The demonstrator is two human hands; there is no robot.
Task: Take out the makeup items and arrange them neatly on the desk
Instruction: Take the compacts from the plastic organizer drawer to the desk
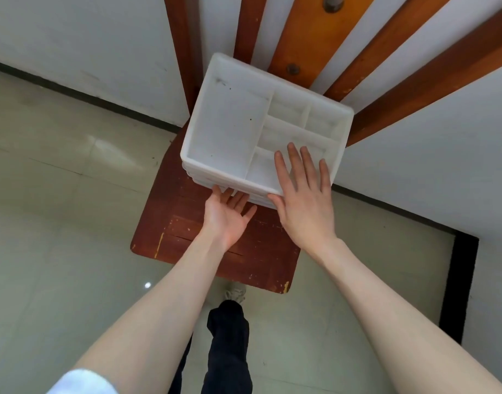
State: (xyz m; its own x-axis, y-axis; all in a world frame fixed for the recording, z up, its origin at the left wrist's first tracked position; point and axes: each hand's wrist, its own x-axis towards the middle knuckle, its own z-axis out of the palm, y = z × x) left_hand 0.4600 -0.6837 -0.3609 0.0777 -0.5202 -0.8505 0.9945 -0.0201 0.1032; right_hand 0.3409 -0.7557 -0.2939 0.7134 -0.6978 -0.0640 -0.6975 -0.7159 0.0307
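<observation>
A white plastic organizer box [224, 129] with several open top compartments stands on a wooden chair seat [187, 237]. No makeup item shows in its top compartments. My right hand [304, 194] lies flat, fingers straight, over the box's near right corner. My left hand [227, 214] is palm up with its fingertips at the lower front of the box, where the stacked drawer edges [213, 182] are. What the drawers hold is hidden.
The chair's slatted wooden back [309, 38] rises behind the box against a white wall. Pale floor tiles [59, 194] surround the chair. My dark trouser leg and shoe [230, 331] are below the seat's front edge.
</observation>
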